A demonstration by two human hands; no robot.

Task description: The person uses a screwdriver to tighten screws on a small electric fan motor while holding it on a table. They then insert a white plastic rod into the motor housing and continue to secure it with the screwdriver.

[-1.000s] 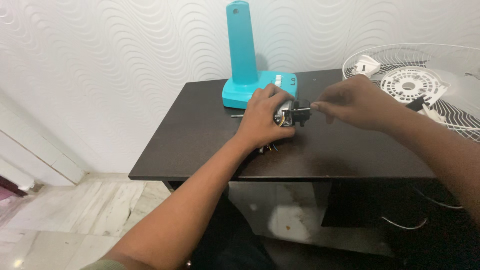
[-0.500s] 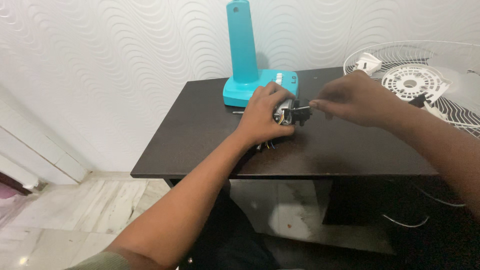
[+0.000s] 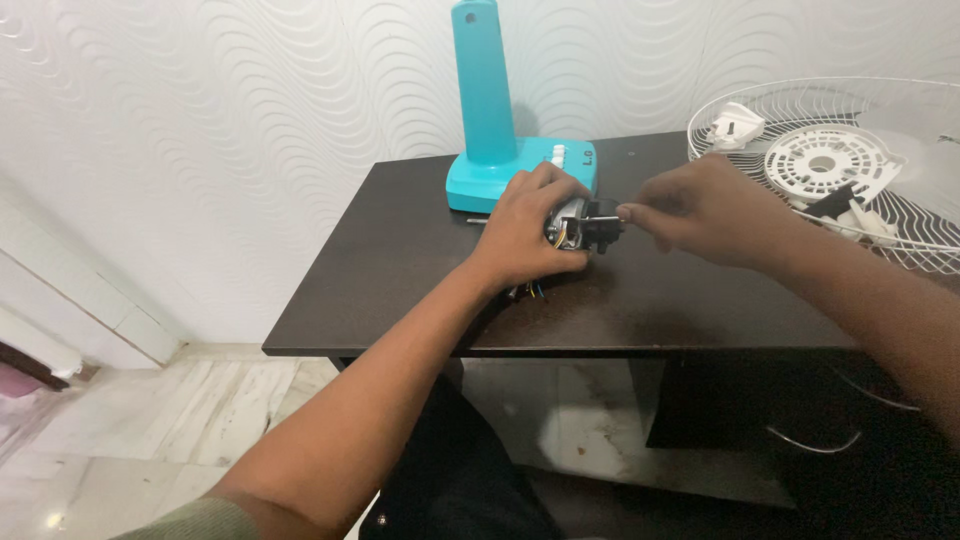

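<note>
Fingers of the left hand [image 3: 528, 222] clamp a small metal fan motor [image 3: 575, 226] against the dark wooden table [image 3: 400, 270], steadying it while the right hand [image 3: 700, 210] pinches its black end.

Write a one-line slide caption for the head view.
Left hand grips a small motor on the dark table; right hand pinches its front end, beside a turquoise fan stand.

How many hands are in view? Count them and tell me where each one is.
2. The left hand wraps the small motor on the dark table. The right hand pinches the motor's black front end, beside the white fan grille.
</note>
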